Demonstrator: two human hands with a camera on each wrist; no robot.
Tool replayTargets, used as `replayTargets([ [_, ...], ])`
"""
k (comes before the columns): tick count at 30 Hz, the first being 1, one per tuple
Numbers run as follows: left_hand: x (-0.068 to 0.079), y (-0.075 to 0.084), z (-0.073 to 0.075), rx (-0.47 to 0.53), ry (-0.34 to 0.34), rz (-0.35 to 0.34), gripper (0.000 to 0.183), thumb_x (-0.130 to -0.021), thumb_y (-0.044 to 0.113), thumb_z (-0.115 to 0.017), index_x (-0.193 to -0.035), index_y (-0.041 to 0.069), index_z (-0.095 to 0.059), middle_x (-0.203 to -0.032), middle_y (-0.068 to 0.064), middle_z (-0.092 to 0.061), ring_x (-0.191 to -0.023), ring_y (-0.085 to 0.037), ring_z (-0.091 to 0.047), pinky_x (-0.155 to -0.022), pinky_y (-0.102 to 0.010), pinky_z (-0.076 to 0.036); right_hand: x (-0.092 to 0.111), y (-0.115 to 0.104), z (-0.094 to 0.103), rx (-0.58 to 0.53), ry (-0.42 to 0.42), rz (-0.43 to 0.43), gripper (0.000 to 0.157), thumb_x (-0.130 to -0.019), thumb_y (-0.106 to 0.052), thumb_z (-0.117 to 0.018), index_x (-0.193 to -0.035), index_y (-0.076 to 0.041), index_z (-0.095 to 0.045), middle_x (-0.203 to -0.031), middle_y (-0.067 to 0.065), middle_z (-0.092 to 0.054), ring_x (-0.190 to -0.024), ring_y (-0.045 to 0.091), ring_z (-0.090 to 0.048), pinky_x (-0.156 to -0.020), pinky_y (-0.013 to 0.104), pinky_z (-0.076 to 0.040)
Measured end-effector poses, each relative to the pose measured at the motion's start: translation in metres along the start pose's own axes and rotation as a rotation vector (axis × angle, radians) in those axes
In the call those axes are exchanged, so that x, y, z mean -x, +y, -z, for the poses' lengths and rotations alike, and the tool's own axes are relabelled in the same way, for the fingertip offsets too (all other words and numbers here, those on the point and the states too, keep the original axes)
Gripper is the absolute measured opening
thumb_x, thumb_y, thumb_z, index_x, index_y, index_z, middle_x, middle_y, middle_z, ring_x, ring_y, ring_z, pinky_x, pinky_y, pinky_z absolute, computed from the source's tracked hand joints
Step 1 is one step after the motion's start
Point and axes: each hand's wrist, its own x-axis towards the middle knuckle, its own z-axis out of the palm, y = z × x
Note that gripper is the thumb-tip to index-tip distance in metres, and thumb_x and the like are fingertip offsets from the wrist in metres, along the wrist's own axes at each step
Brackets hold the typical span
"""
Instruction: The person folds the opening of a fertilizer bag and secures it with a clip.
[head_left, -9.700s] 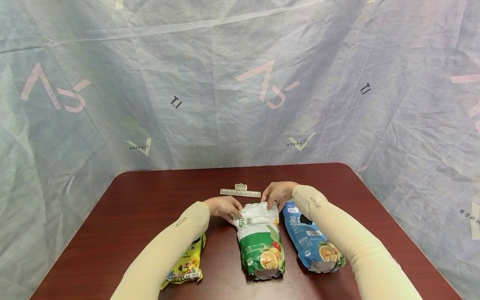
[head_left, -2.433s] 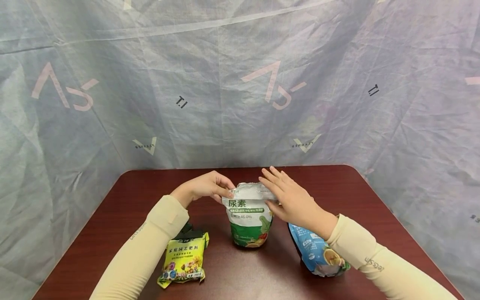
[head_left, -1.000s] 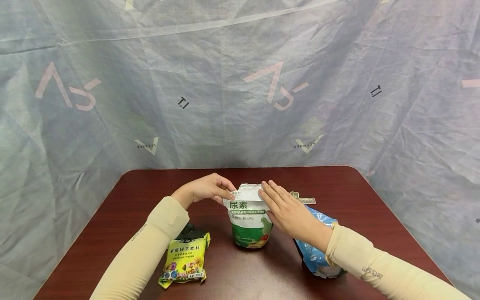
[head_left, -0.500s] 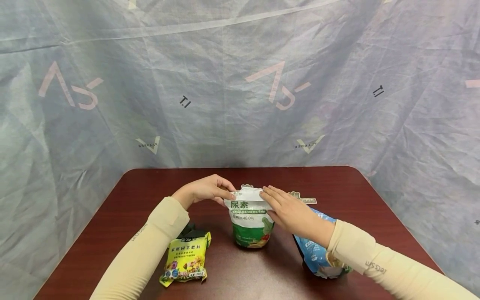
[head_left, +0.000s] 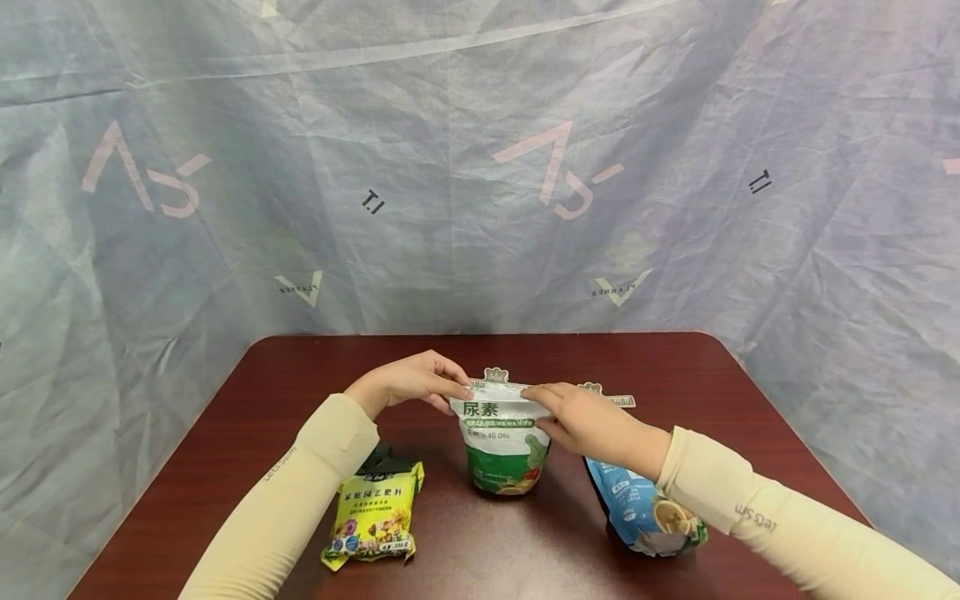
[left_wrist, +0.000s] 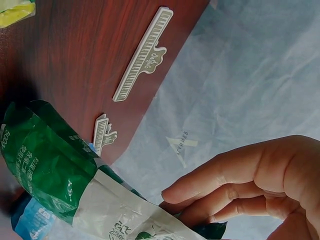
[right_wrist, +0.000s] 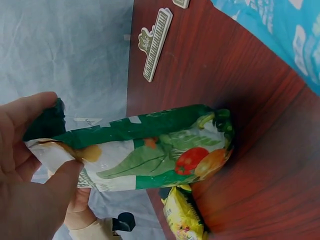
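Note:
A white-and-green fertilizer bag [head_left: 504,442] stands upright on the table, its top folded over toward the back. My left hand [head_left: 416,379] pinches the bag's upper left corner, thumb in front and fingers behind. At the upper right corner my right hand [head_left: 592,421] grips the fold. In the right wrist view, the thumb [right_wrist: 65,182] presses the white front while the index finger [right_wrist: 35,105] lies against the green folded flap [right_wrist: 47,122]. Just beyond the bag's top, a ruler-patterned bag clip [head_left: 496,375] shows partly; the left wrist view shows it whole on the table.
A yellow fertilizer bag [head_left: 377,512] lies at the left front of the table [head_left: 247,450]. On the right, a blue bag [head_left: 637,508] lies partly under my right forearm. A second bag clip [head_left: 618,401] sits behind my right hand. A grey cloth backdrop [head_left: 450,208] hangs behind.
The white-and-green bag went from lying flat to standing upright. My right hand's raised, straight fingers came down over its top, folding it lower and uncovering the clip behind. The left hand kept its pinch.

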Motion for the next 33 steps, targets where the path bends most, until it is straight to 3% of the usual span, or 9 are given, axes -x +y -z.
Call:
replayTargets([
  [7,0.000,0.000,0.000,-0.008,0.004,0.002,0.016,-0.083,0.011,-0.067,-0.093,-0.002,-0.066,-0.088,-0.007,-0.066,-0.081,-0.018,-0.063,-0.080,-0.047,-0.049,-0.004,0.005,0.001,-0.117,-0.020,0.024,0.035,-0.081,-0.006,-0.067,-0.114,0.000,-0.058,-0.101,0.012,-0.064,-0.071,0.010,-0.062,-0.063,0.024,-0.051],
  [13,0.002,0.000,0.001,-0.021,0.003,0.007,0.016,-0.085,0.011,-0.065,-0.094,-0.002,-0.067,-0.092,-0.007,-0.064,-0.083,-0.018,-0.062,-0.083,-0.049,-0.047,-0.007,0.010,0.001,-0.214,-0.052,0.028,0.033,-0.081,-0.002,-0.066,-0.113,0.001,-0.059,-0.105,0.013,-0.064,-0.077,0.014,-0.066,-0.065,0.022,-0.052],
  [21,0.003,-0.002,0.002,-0.023,0.003,0.012,0.017,-0.087,0.011,-0.062,-0.096,-0.002,-0.067,-0.104,-0.009,-0.061,-0.089,-0.018,-0.061,-0.083,-0.049,-0.047,-0.010,0.014,0.004,-0.246,-0.101,-0.008,0.029,-0.081,-0.006,-0.067,-0.109,-0.004,-0.062,-0.100,0.008,-0.067,-0.073,0.009,-0.064,-0.060,0.020,-0.050],
  [33,0.004,-0.002,0.000,-0.046,0.016,0.024,0.018,-0.085,0.019,-0.066,-0.091,0.001,-0.068,-0.109,-0.008,-0.059,-0.082,-0.018,-0.058,-0.082,-0.047,-0.048,-0.014,0.019,0.008,-0.345,-0.139,-0.039,0.027,-0.080,-0.010,-0.071,-0.106,-0.008,-0.065,-0.096,0.002,-0.067,-0.077,0.005,-0.063,-0.063,0.022,-0.050],
])
